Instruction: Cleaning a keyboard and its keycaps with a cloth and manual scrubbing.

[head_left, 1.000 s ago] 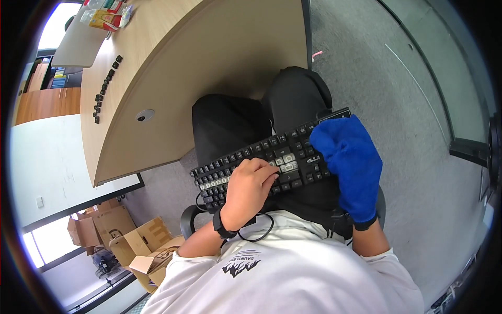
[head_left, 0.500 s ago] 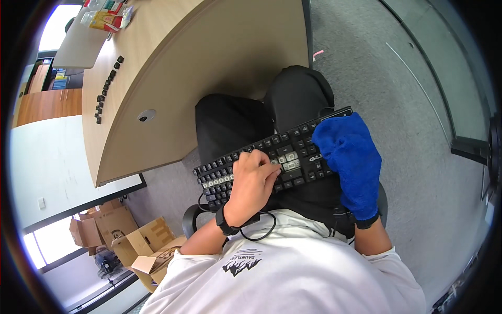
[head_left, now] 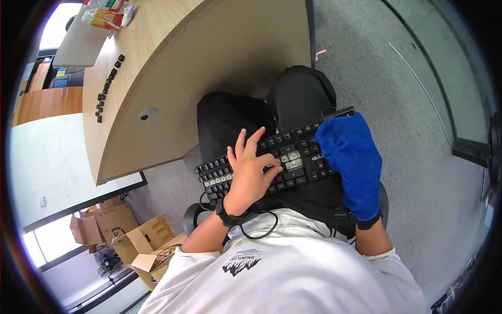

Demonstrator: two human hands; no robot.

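A black keyboard [head_left: 296, 179] lies tilted across my lap, its right end higher up. Keycaps are off along one row, where pale switch housings [head_left: 293, 159] show. Over the middle of it is my left hand [head_left: 250, 171], thumb and forefinger pinched together at the bare switches, the other fingers raised and spread. What the pinch holds, if anything, is too small to make out. A blue cloth [head_left: 351, 157] covers my right hand entirely and rests on the keyboard's right end; the fingers beneath are hidden.
Several black keycaps [head_left: 106, 86] stand in a line on the curved wooden desk [head_left: 157, 31] at the left. Food packets [head_left: 104, 20] lie farther back. Open cardboard boxes [head_left: 151, 238] sit on the floor at lower left. A black cable [head_left: 264, 236] loops by my left wrist.
The middle, ring and little fingers of my left hand have lifted and spread away from the keys, while thumb and forefinger stay pinched at the bare switches. The blue cloth has barely moved.
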